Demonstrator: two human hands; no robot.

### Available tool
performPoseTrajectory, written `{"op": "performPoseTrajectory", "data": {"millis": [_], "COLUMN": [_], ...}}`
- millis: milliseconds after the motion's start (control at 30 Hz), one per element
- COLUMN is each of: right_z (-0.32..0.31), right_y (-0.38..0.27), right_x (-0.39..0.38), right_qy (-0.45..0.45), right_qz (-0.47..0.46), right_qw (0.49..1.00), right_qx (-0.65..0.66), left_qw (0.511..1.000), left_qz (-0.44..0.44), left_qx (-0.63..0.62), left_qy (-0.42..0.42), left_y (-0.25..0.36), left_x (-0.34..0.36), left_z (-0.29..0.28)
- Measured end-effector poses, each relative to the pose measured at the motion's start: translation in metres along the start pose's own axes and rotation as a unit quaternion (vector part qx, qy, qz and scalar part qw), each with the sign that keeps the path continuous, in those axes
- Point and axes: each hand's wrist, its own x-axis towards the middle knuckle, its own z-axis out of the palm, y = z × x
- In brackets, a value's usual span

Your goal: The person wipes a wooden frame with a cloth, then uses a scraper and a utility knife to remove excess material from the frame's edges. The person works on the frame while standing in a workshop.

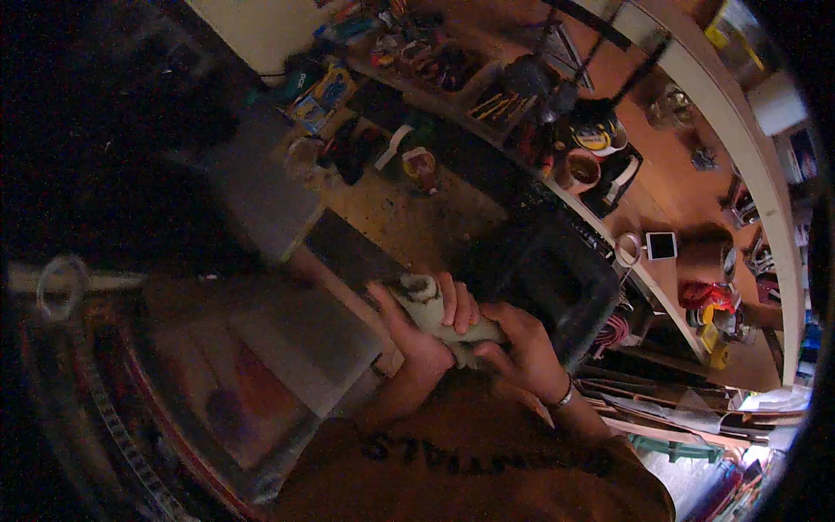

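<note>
In front of my chest, both hands are around a pale greenish-white, roughly cylindrical thing, which could be a roll of cloth or a vessel. A dark ring marks its upper end; I cannot make out its kind. My left hand wraps its middle, with the thumb along the left side and the fingers over the right. Its lower right end is gripped by my right hand, the thumb below and the fingers above. A bracelet circles my right wrist.
Beyond my hands is a worn wooden workbench, with a labelled jar on it. A large black bin-like thing stands right of them. Farther right, a curved-looking shelf carries a reddish-brown cup and a white-framed dark square. The left is very dark.
</note>
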Motion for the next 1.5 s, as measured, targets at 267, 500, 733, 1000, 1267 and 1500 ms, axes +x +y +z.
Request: {"op": "performPoseTrajectory", "data": {"millis": [267, 500, 733, 1000, 1267, 1500], "right_z": [0.003, -0.022, -0.008, 0.008, -0.035, -0.064], "right_y": [0.000, 0.007, -0.008, -0.024, 0.006, 0.143], "right_x": [0.074, 0.031, 0.016, 0.005, 0.075, 0.174], "right_qy": [0.059, 0.236, 0.272, 0.313, 0.262, 0.128], "right_qz": [0.088, 0.252, 0.343, 0.398, 0.309, 0.282], "right_qw": [0.989, 0.929, 0.886, 0.842, 0.885, 0.925], "right_qx": [-0.098, -0.136, -0.151, -0.186, -0.230, -0.219], "left_qw": [0.982, 0.690, 0.341, 0.266, 0.349, 0.676], "left_qz": [-0.002, 0.063, 0.065, 0.076, -0.039, -0.203], "left_qx": [0.070, 0.720, 0.924, 0.940, 0.907, 0.697], "left_qy": [0.175, 0.037, -0.163, -0.201, -0.234, -0.125], "left_y": [0.061, 0.064, -0.058, -0.142, -0.089, 0.059], "left_x": [0.116, 0.296, 0.430, 0.474, 0.472, 0.357], "left_z": [-0.089, -0.152, -0.193, -0.225, -0.183, -0.162]}}
